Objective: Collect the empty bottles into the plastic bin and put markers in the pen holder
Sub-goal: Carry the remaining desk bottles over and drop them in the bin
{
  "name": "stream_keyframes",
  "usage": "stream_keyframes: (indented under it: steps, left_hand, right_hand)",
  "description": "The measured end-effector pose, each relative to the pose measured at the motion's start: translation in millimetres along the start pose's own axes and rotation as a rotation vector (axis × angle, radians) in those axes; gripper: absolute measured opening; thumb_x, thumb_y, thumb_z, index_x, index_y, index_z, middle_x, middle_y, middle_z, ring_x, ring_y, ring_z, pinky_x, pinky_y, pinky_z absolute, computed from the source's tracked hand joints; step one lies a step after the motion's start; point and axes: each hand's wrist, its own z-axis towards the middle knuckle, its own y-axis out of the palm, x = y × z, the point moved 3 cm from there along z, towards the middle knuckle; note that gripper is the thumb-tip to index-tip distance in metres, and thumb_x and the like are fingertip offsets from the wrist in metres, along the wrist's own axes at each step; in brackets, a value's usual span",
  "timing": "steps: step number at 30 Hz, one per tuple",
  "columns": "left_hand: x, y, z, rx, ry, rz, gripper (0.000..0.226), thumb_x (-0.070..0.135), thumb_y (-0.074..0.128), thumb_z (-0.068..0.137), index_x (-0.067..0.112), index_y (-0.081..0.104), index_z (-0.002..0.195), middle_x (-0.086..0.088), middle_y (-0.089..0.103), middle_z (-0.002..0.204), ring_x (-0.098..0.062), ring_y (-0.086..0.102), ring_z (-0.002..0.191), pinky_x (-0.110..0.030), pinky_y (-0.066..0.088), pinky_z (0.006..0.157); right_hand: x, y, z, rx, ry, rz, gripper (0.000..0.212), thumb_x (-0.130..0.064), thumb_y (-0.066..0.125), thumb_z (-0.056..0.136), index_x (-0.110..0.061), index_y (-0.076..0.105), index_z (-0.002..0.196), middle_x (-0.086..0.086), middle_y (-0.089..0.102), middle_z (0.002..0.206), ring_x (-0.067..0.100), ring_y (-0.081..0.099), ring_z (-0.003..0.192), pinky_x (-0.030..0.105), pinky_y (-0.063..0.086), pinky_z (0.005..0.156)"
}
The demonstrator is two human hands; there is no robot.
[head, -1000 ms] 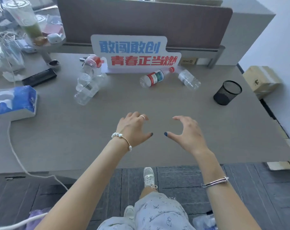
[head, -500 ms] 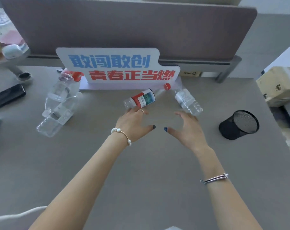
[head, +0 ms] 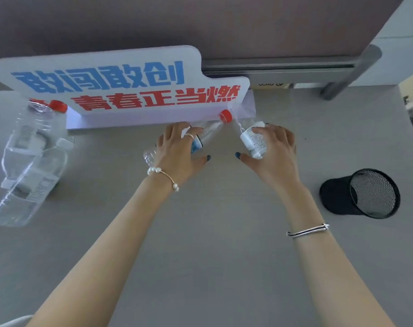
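Left hand covers most of the red-capped bottle it grips on the counter; right hand grips a white-labelled bottle, neck blurred. Two more clear bottles overlap far left. One mesh pen holder right.

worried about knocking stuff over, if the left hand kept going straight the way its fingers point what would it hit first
Probably the white slogan sign standing just past the red-capped bottle that the left hand covers; depth is hard to judge.
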Motion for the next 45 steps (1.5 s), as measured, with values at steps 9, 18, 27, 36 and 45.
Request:
stream_keyframes:
  steps: [9,18,27,36,45]
  left_hand:
    - [-10.5,17.3,27.2,-0.039,-0.056,-0.028,0.079,0.032,0.075,0.074,0.032,0.032,0.140,-0.004,0.034,0.144,-0.028,0.030,0.132,-0.042,0.029,0.109]
    - [-6.8,1.5,1.9,-0.120,-0.063,-0.105,0.077,0.034,0.077,0.071,0.032,0.037,0.137,-0.008,0.053,0.119,-0.029,0.046,0.111,-0.042,0.044,0.095]
    - [17.4,-42.4,-79.1,-0.035,0.093,-0.178,0.074,0.032,0.072,0.074,0.028,0.037,0.139,-0.008,0.051,0.121,-0.027,0.043,0.115,-0.038,0.046,0.093]
    - [45.8,-47.8,-214.3,-0.034,0.360,-0.233,0.071,0.031,0.073,0.071,0.035,0.040,0.134,-0.006,0.054,0.112,-0.027,0.046,0.110,-0.034,0.042,0.090]
    - [131.6,12.7,-372.5,-0.260,0.702,-0.234,0.070,0.032,0.073,0.072,0.034,0.039,0.133,-0.007,0.055,0.110,-0.028,0.047,0.109,-0.036,0.042,0.088]
  right_hand:
    - [24.1,23.4,26.8,-0.084,0.152,-0.114,0.079,-0.026,0.075,0.070,-0.028,0.033,0.137,0.008,0.035,0.142,0.033,0.031,0.129,0.044,0.033,0.098]
    - [12.8,6.6,-8.4,-0.104,0.191,-0.080,0.073,-0.020,0.069,0.071,-0.027,0.034,0.135,0.011,0.051,0.122,0.034,0.049,0.107,0.039,0.040,0.088]
    - [-12.9,-53.2,-104.9,0.068,0.207,-0.009,0.068,-0.023,0.067,0.070,-0.030,0.037,0.130,0.008,0.053,0.116,0.033,0.049,0.108,0.039,0.039,0.086]
    - [-15.6,-88.3,-298.5,0.284,0.348,0.048,0.071,-0.021,0.073,0.070,-0.027,0.039,0.132,0.009,0.050,0.120,0.029,0.047,0.112,0.036,0.039,0.090]
    - [24.2,-108.5,-551.3,0.426,0.653,-0.009,0.071,-0.020,0.074,0.070,-0.027,0.040,0.132,0.006,0.053,0.125,0.027,0.045,0.114,0.039,0.040,0.092]
